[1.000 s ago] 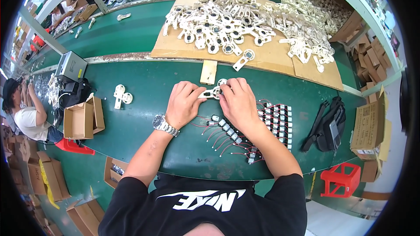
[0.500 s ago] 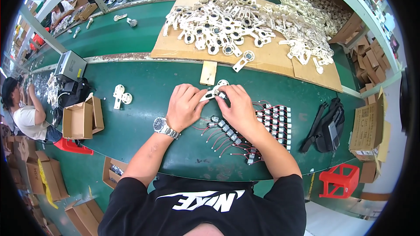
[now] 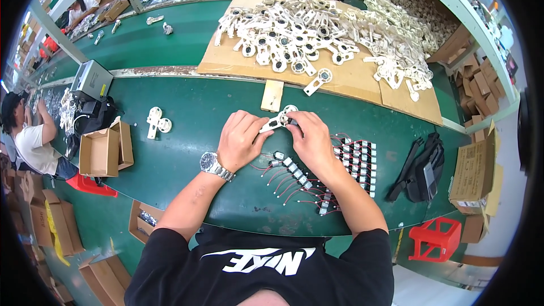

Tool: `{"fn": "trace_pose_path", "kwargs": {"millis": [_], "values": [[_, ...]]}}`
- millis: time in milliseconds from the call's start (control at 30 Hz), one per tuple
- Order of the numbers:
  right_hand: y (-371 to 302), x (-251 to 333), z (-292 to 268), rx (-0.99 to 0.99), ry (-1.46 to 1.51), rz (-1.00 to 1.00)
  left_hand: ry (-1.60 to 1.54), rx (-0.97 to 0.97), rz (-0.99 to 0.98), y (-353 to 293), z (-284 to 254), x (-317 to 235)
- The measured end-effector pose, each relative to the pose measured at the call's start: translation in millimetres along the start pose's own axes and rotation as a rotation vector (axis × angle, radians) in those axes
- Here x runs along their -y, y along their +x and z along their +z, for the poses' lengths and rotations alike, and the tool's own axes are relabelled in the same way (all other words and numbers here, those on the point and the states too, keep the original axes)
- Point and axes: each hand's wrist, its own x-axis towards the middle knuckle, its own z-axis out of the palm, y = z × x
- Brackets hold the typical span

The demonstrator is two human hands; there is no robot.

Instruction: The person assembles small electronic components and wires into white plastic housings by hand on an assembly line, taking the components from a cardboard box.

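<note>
My left hand [image 3: 240, 140] pinches the narrow handle end of a white plastic housing [image 3: 272, 125], raised just above the green bench. At its round end, the thumb and fingers of my right hand [image 3: 315, 140] are closed on the part, with something small and dark partly showing under the fingertips. Just nearer to me lies a slanted row of small silver motors [image 3: 297, 172] with red and black wires. More such motors [image 3: 362, 161] sit in rows beside my right forearm. Two more white housings [image 3: 158, 122] lie to the left.
Beyond the bench, a large heap of white housings [image 3: 283, 34] covers a cardboard sheet [image 3: 226, 59]. A wooden block [image 3: 272, 96] lies ahead of my hands. An open carton [image 3: 97, 153] stands left, a black bag [image 3: 422, 170] right. Other people work at the far side and left.
My right hand has shifted slightly right, and a little more of the housing shows between my hands. At the far bench, another person's hands have moved.
</note>
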Motion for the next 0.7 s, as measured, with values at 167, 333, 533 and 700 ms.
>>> {"fn": "trace_pose_path", "kwargs": {"millis": [167,333,533,700], "values": [[4,1,0,-0.013,0.049,-0.073,0.004,-0.001,-0.016,0,-1,-1],[4,-2,3,-0.056,0.175,0.082,-0.015,0.016,0.016,-1,0,-1],[2,-7,5,0.025,0.356,0.479,0.005,0.026,0.024,-1,0,-2],[5,-6,0,0.088,0.572,0.700,0.088,-0.017,0.040,2,0,-5]]}}
